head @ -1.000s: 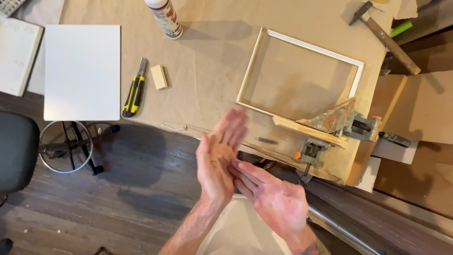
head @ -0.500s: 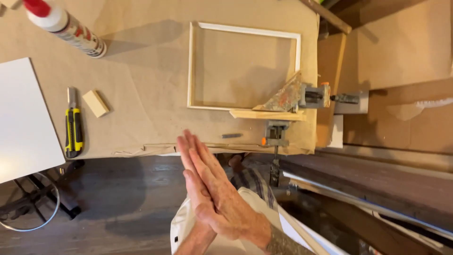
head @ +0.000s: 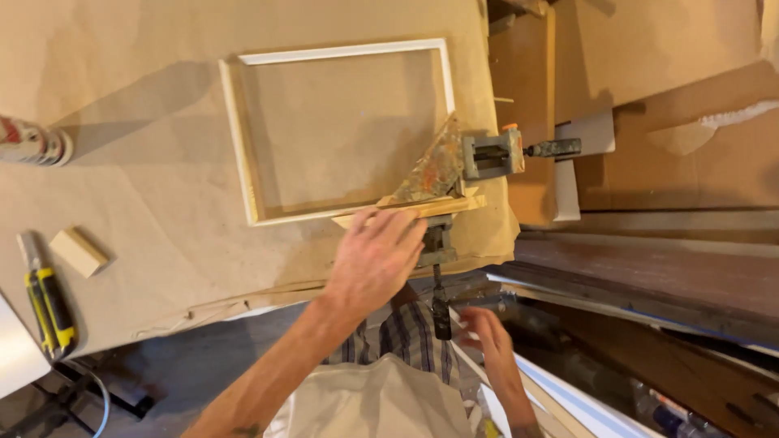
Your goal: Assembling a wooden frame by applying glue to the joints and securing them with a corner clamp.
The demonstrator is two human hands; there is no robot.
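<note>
A pale wooden rectangular frame [head: 243, 162] lies on a table covered in brown paper [head: 162, 65]. Its near right corner sits in a rusty metal corner clamp [head: 438, 166] with two screw handles, one pointing right [head: 552, 148] and one toward me [head: 441, 312]. A loose wooden strip [head: 458, 204] lies along the clamped edge. My left hand [head: 373, 259] rests flat with its fingertips on that near edge, beside the clamp. My right hand [head: 487, 341] hangs lower, blurred, fingers apart, just right of the near handle and holding nothing.
On the left are a glue bottle [head: 32, 142], a small wooden block [head: 79, 251], a yellow and black utility knife [head: 49, 304] and the corner of a white board [head: 12, 357]. Cardboard sheets [head: 690, 97] and long boards [head: 649, 276] fill the right side.
My hands were pressed palm to palm below the table edge. They have parted: the left reached up onto the frame's near edge, the right dropped beside the clamp handle. The view shifted right.
</note>
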